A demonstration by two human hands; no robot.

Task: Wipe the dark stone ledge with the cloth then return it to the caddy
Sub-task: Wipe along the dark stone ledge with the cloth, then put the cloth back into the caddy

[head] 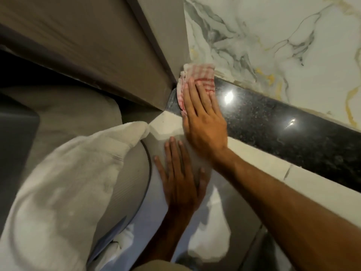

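Towels [64, 184] lie nearest, well below the ledge [293, 130]. Left hand [180, 180] rests flat, fingers spread, on the pale surface just under the ledge, grasping nothing. Right hand [203, 118] presses flat on the cloth [197, 79] at the ledge's far corner, against the marble wall [273, 36].

Both forearms bare, no sleeves, rings or watch showing on either

Views: 1, head-worn. Position: above and close to the dark stone ledge [273, 122]. Facing: steeply down at it; ledge crosses the picture diagonally.
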